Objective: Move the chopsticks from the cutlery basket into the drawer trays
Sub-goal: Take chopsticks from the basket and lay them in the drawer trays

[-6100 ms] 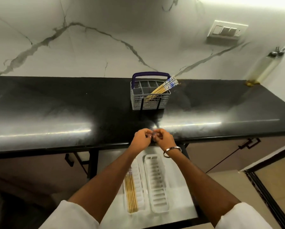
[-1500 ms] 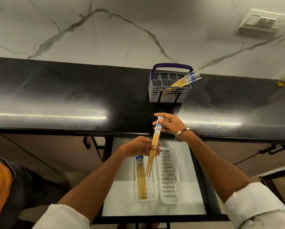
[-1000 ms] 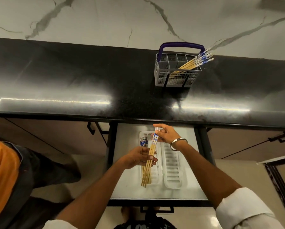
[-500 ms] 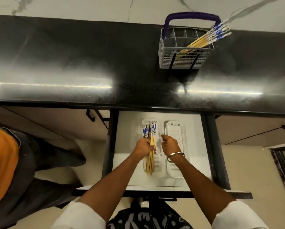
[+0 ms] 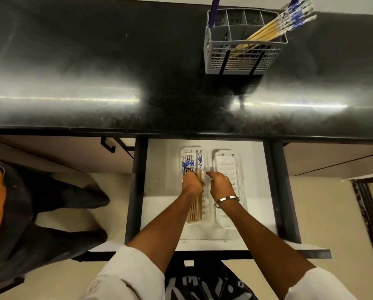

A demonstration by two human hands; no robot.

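Chopsticks [image 5: 194, 167] lie partly sorted: one bundle fills the left tray [image 5: 204, 211] in the open drawer [image 5: 159, 191], the left hand [image 5: 192, 186] closed around them as it lays them in. The right hand [image 5: 221, 184] hovers just beside, fingers loosely curled and pinching nothing. The right tray [image 5: 226, 161] holds none. More chopsticks [image 5: 276, 29] lean in the cutlery basket [image 5: 241, 61] at the worktop's back edge, so roughly half remains

One cutlery basket [image 5: 244, 46] on the tabletop [image 5: 94, 72], two drawer trays [image 5: 205, 156] [image 5: 226, 156], two hands [image 5: 192, 185] [image 5: 221, 185]; chopsticks [image 5: 276, 29] in two bundles, individual count indeterminate.
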